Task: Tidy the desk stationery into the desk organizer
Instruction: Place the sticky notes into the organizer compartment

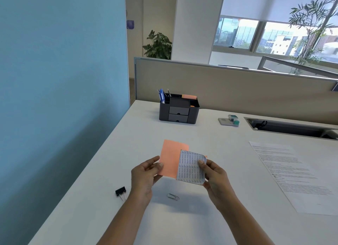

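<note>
Both hands hold sticky-note paper above the worktop (109, 171).

The left hand (144, 179) has its grip pinched on an orange sheet (171, 159); the right hand (214, 175) pinches a grey printed backing sheet (190, 169) overlapping it. The desk organizer (178, 109) stands well apart at 12 o'clock, pens (161, 95) in its left compartment. A binder clip (120, 191) lies at 8 o'clock, a paper clip (173, 196) at 6 o'clock, a printed page (296, 175) at 3 o'clock.
</note>
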Tool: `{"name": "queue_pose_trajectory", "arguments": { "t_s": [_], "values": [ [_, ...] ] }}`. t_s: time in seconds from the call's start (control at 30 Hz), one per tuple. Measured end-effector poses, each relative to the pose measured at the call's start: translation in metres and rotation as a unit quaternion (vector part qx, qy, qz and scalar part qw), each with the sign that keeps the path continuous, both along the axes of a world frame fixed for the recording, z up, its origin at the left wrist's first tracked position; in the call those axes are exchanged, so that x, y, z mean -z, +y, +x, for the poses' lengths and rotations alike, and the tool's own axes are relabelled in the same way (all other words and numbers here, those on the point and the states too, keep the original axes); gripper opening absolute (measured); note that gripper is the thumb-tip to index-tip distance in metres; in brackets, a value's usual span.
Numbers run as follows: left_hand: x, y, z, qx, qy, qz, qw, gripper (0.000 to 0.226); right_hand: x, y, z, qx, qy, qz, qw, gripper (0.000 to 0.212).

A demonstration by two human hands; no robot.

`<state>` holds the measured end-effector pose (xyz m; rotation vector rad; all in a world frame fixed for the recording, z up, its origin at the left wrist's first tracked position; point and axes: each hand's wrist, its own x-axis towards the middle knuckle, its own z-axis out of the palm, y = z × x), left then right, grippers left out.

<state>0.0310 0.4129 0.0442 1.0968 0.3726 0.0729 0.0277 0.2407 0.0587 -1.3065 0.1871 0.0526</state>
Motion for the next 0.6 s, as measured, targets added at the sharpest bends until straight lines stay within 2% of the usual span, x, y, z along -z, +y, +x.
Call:
{"name": "queue_pose_trajectory", "arguments": {
  "t_s": [0.17, 0.4, 0.6],
  "values": [
    [-0.0049, -0.0079, -0.0020, 0.086, 0.009, -0.039, 0.995, 0.018, 0.0026, 0.0076, 0.0036, 0.009, 0.016, 0.006, 1.000, 0.011],
    [-0.0052, -0.0115, -0.0061, 0.163, 0.030, -0.010, 0.986, 0.013, 0.0047, 0.0060, 0.0081, 0.025, 0.044, 0.027, 0.998, 0.010],
    [-0.0069, -0.0107, -0.0084, 0.183, 0.034, 0.030, 0.982, 0.009, 0.0074, 0.0067, 0.0071, 0.062, 0.003, -0.062, 0.996, 0.007]
  ]
}}
